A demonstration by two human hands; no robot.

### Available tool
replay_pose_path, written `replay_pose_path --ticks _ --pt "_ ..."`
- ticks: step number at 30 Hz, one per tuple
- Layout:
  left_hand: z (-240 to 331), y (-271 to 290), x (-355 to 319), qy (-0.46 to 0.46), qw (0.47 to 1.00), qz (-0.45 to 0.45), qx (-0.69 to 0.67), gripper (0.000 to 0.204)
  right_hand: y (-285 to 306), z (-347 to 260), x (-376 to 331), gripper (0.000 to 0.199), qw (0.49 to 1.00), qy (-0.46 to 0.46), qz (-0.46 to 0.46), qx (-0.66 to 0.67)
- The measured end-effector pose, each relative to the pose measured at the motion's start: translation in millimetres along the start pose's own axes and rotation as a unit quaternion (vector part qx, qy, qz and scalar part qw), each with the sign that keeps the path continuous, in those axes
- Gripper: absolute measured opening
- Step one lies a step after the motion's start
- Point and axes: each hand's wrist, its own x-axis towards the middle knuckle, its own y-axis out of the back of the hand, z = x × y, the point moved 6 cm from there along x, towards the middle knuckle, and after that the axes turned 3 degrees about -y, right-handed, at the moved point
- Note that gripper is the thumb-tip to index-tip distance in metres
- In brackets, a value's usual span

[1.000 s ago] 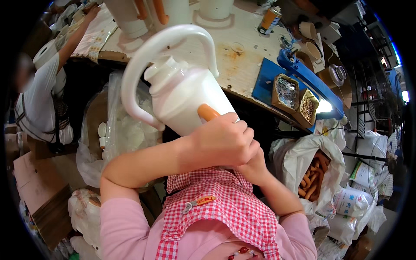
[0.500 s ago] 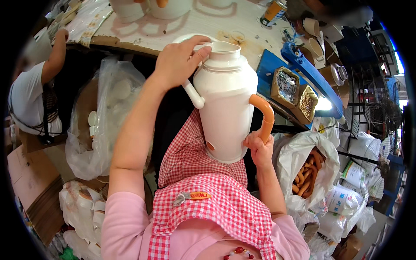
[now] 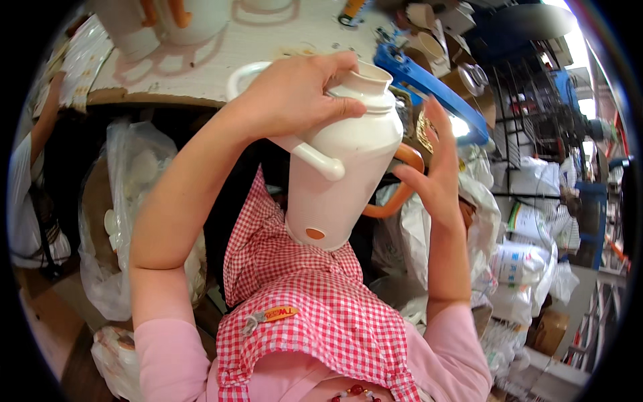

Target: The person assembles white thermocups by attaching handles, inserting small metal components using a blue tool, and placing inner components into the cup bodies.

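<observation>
A white jug [image 3: 341, 201] stands tilted on my lap, with its neck leaning to the right over the checked apron [image 3: 295, 268]. My left hand [image 3: 298, 94] is closed around its shoulder just below the open mouth, thumb across the front. A white curved tube-like handle [image 3: 315, 161] joins the body below that hand and loops out to the left. On the far right side sits an orange handle [image 3: 402, 195], partly behind the body. My right hand [image 3: 439, 171] is raised beside it, fingers apart, holding nothing. An orange round spot [image 3: 314, 234] marks the jug near its base.
A white-topped table [image 3: 234, 57] lies ahead, with more white orange-handled jugs [image 3: 204, 20] at its far left. A blue metal arm [image 3: 435, 94] juts out at right. Plastic bags [image 3: 124, 234] fill the left, a white sack [image 3: 482, 208] the right. Another person's sleeve [image 3: 23, 194] shows far left.
My right hand has let go of the orange handle and risen, opening. The jug has turned and tilted, its orange spot now facing front. My left hand has spread further over the shoulder.
</observation>
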Motion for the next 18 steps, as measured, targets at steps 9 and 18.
replay_pose_path --ticks 9,18 --pt "22.4 -3.9 -2.2 -0.038 0.983 0.072 0.164 0.052 -37.9 -2.7 23.9 0.112 0.987 -0.033 -0.142 0.071" --pt "8.3 12.4 -22.0 0.012 0.98 0.083 0.181 0.053 -69.7 -16.7 41.8 0.109 0.992 0.032 -0.115 -0.03"
